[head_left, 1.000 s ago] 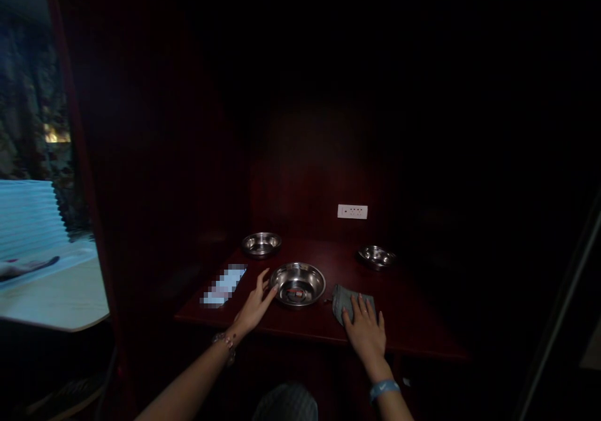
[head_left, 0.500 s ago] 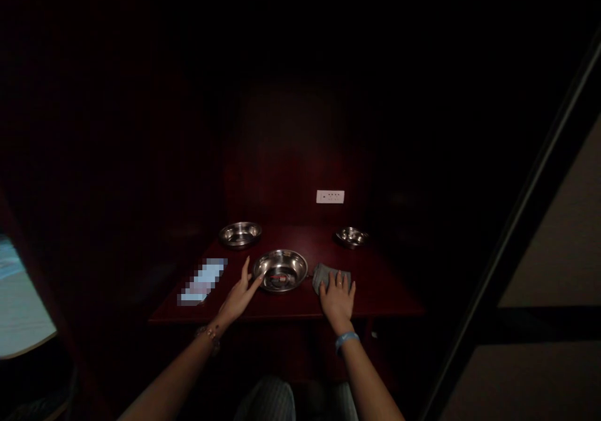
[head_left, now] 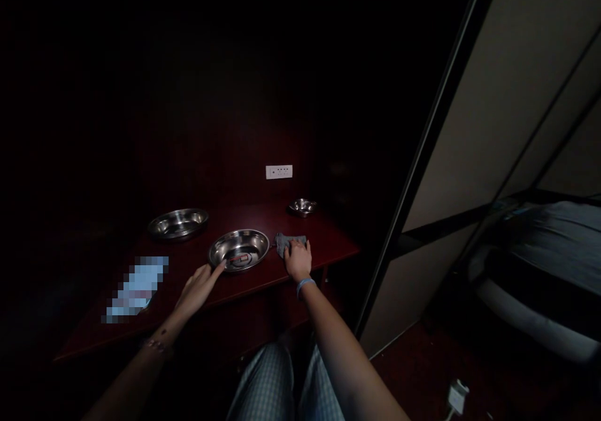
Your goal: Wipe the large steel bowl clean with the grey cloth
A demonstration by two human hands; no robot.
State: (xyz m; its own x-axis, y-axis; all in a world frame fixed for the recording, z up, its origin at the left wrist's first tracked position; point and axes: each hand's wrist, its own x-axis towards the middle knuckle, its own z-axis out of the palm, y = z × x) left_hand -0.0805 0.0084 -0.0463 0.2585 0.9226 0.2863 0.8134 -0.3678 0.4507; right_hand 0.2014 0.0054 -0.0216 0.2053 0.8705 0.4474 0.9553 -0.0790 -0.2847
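A shiny steel bowl (head_left: 253, 243) sits near the front edge of the dark red desk. My left hand (head_left: 197, 288) is at its left front rim, thumb over the rim and the other fingers against the outside. A small red and white item (head_left: 240, 258) shows in the bowl's bottom; I cannot tell whether it is a label or a loose piece. Just right of the bowl, my right hand (head_left: 298, 261) presses down on a crumpled grey cloth (head_left: 282, 242), fingers bent over it.
Another steel bowl (head_left: 178, 236) stands at the back left, and a smaller one (head_left: 303, 207) at the back right. A blurred-out phone-like object (head_left: 136, 291) lies on the left. A white socket (head_left: 278, 172) is on the back wall. A pale panel (head_left: 451, 177) rises on the right.
My view has turned to the right. The right hand's fingers, spread flat on the cloth before, are now bent, and the cloth is bunched. My left hand has closed in on the bowl's rim.
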